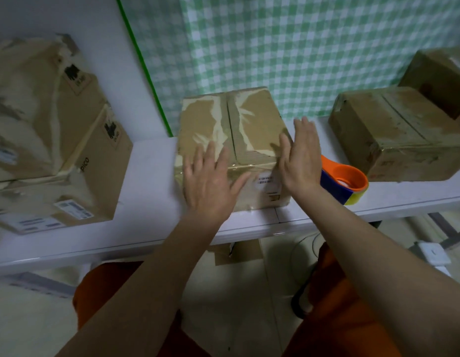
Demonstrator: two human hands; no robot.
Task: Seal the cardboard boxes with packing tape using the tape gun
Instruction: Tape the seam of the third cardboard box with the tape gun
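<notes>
A small cardboard box (239, 124) with torn tape marks and a closed centre seam sits on the white table (151, 202) in front of me. My left hand (210, 179) lies flat with spread fingers over the box's near left top edge. My right hand (301, 155) stands straight-fingered against the box's right side. An orange and blue tape gun (344, 181) lies on the table just right of my right hand, with nobody holding it.
Two stacked larger boxes (56, 130) stand at the left of the table. Two more boxes (399, 135) sit at the right, one behind the other. A green checked cloth (301, 47) hangs behind. The table's front edge runs just below the hands.
</notes>
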